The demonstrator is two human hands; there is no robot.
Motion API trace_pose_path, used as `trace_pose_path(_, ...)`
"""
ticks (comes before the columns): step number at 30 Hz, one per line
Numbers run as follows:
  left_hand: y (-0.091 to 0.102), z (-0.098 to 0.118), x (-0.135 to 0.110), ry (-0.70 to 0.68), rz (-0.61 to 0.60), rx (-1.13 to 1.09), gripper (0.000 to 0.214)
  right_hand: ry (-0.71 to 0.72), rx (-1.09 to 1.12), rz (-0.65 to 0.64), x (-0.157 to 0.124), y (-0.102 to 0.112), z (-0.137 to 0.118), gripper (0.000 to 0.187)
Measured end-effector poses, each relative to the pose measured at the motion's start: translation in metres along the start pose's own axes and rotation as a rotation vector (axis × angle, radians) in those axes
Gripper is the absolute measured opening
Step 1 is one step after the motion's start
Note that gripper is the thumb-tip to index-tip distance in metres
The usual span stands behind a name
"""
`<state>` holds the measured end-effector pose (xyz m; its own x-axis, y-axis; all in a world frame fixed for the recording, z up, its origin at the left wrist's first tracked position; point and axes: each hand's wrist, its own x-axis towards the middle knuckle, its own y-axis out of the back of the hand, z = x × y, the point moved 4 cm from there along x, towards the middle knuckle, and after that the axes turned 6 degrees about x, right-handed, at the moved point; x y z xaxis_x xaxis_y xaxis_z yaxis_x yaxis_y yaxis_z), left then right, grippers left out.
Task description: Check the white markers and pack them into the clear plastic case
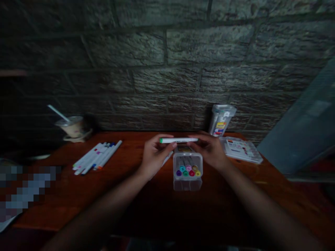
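A white marker pen with a green end lies level across my two hands, above the far part of a clear plastic case. My left hand pinches it near the green end. At its other end, my right hand grips it between thumb and fingers. Below, the clear case rests on the table with its open end towards me. Several markers lie inside it in two rows, showing purple, green, red, yellow, teal, pink and tan ends. Another white stick-like thing is partly hidden by my left hand.
A pile of white markers lies on the wooden table at left. Behind it stands a drink cup with a straw. At right are an upright clear container and a flat clear case. A stone wall rises behind.
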<state>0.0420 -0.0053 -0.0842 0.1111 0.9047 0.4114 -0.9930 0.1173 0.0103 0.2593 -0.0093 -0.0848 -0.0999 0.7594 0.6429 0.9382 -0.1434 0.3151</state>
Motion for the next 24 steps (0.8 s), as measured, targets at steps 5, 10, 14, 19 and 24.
trace_pose_path(5, 0.0, 0.001, 0.001, -0.014, -0.016, 0.027, 0.029, 0.022, -0.016, 0.025, 0.001, 0.0, 0.0, 0.022)
trace_pose_path(10, 0.0, 0.002, 0.002, -0.009, -0.008, -0.014, 0.029, 0.05, -0.076, 0.019, 0.0, -0.001, -0.004, 0.022)
trace_pose_path(14, 0.005, 0.002, 0.005, -0.047, 0.026, 0.043, 0.029, 0.095, -0.13, 0.019, -0.002, -0.003, -0.011, 0.02)
trace_pose_path(19, 0.001, 0.01, 0.016, -0.102, 0.022, 0.132, 0.026, 0.086, -0.125, 0.057, -0.002, -0.002, -0.009, 0.019)
trace_pose_path(24, -0.018, 0.029, 0.036, -0.128, -0.115, 0.141, 0.026, 0.072, -0.157, 0.137, -0.002, 0.007, 0.003, 0.02)
